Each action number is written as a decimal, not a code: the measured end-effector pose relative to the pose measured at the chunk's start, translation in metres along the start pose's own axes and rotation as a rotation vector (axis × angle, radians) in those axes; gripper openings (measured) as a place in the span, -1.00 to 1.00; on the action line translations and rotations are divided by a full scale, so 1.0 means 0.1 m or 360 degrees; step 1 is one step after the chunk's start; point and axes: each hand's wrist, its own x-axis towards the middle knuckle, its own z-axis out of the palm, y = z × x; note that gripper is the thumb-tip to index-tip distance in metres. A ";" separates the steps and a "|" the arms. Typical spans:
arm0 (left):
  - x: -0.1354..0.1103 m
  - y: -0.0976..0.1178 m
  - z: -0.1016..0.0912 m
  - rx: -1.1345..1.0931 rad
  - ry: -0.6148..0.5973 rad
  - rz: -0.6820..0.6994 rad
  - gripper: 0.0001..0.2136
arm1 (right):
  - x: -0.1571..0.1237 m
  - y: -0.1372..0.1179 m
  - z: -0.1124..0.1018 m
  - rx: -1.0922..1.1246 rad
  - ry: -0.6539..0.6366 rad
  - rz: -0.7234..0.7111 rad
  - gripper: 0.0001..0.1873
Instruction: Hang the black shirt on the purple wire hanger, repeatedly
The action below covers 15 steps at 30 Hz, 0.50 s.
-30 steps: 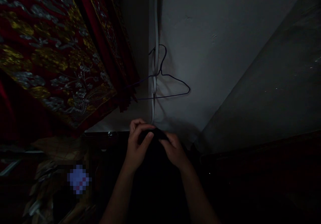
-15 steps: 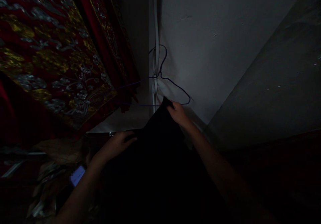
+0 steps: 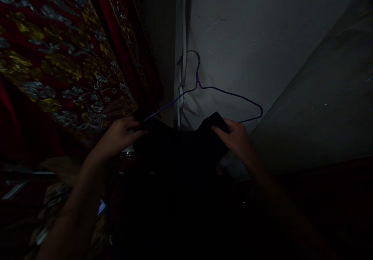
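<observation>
Both hands held a black garment at a purple hanger, centre of frame.

From where I stood, the left hand, left of centre, was clamped on one upper corner of the garment; whether it also took in the hanger, I could not tell in the gloom. The right hand, right of centre, pinched the other corner between thumb and fingers. The garment spread between them, overlapping the hanger's lower part. The hanger's hook met a white cord, top centre, near a pale wall. A red drape with gold and silver ornament filled the upper left.
</observation>
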 end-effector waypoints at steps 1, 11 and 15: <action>0.06 0.05 0.00 -0.0027 0.0029 0.0048 -0.71 | -0.02 -0.03 -0.01 -0.0024 0.0002 0.0006 -0.77; 0.57 0.48 0.25 -0.0215 0.0144 0.0339 -0.54 | -0.32 -0.21 -0.03 -0.0005 -0.0094 -0.0165 -0.61; 0.59 0.36 0.16 -0.0315 -0.0024 0.0298 -0.69 | -0.12 -0.10 -0.44 -0.0085 0.0564 -0.0063 -0.22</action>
